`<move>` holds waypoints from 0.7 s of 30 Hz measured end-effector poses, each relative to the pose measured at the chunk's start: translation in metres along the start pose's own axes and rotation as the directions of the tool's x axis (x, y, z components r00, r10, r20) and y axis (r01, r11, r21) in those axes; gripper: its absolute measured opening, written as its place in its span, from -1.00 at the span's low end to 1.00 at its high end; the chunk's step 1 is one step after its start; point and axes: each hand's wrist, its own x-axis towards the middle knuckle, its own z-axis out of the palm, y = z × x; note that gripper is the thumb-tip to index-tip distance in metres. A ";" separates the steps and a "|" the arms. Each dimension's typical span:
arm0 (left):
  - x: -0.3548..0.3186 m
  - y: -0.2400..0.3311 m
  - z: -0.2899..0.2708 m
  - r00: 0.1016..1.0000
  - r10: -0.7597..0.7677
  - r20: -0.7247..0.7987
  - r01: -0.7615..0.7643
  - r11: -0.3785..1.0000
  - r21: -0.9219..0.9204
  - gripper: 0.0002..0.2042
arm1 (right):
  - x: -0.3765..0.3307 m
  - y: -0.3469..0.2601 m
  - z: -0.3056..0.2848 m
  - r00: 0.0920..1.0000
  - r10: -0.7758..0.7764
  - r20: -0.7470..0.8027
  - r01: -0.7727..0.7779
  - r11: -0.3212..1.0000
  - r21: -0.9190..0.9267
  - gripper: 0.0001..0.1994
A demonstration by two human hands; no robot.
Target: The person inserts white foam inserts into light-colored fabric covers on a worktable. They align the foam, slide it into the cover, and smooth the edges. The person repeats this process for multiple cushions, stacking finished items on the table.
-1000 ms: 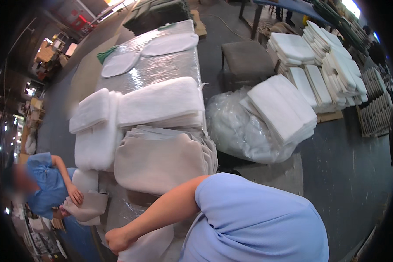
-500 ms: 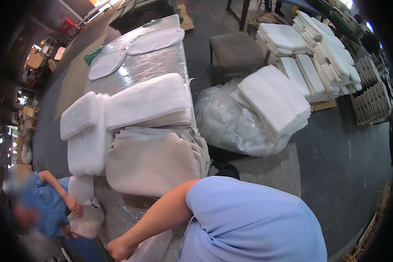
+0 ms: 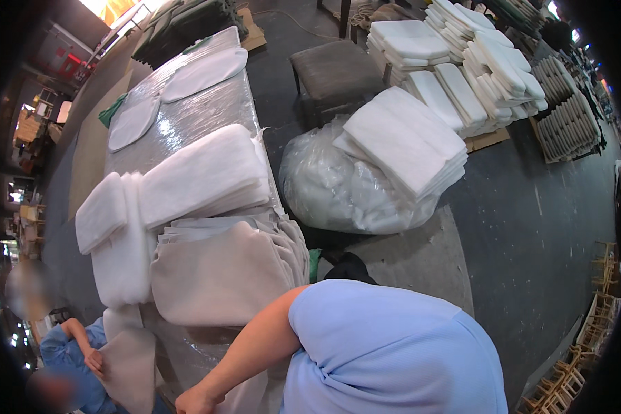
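My right hand [image 3: 199, 399] is at the lower edge, its arm reaching in from the right in a light blue sleeve. Its fingers look curled in, but the picture's edge cuts them off, and what they hold is hidden. Beside the wrist lies a pale sheet of fabric [image 3: 245, 395]. My left hand is out of the picture. Just beyond my forearm is a stack of beige fabric covers [image 3: 217, 283] with rounded corners. Behind it, thick white padding sheets [image 3: 203, 172] are piled on a table wrapped in shiny plastic film [image 3: 186, 103].
At the lower left, a co-worker's hand [image 3: 93, 360] holds a beige fabric piece [image 3: 130, 366]. A clear plastic bag [image 3: 331, 179] with white padding [image 3: 407, 141] on top stands right of the table. Beyond are a dark stool [image 3: 338, 69], stacked white cushions [image 3: 407, 41] and grey ones [image 3: 566, 131].
The view has shifted, so the table and bag sit further left. The co-worker's beige piece now hangs spread out flatter. My right hand has barely moved and stays near the lower edge.
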 end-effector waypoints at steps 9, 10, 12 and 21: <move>0.008 -0.012 -0.011 0.993 -0.026 0.114 0.024 1.000 0.018 -0.71 | 0.005 0.016 0.011 0.996 -0.010 0.089 0.004 0.998 0.066 -0.80; 0.009 -0.012 -0.013 0.992 -0.017 0.127 0.017 1.000 0.000 -0.72 | 0.005 0.019 0.013 0.997 -0.006 0.073 0.001 0.997 0.072 -0.82; 0.016 -0.004 -0.017 0.989 0.005 0.148 0.000 0.999 -0.033 -0.73 | 0.009 0.025 0.016 0.996 -0.082 0.046 0.082 0.997 0.014 -0.81; 0.013 -0.052 0.011 0.934 -0.168 0.315 0.337 0.706 -0.623 -0.54 | 0.005 0.021 0.012 0.998 -0.056 0.030 0.060 0.987 -0.146 -0.75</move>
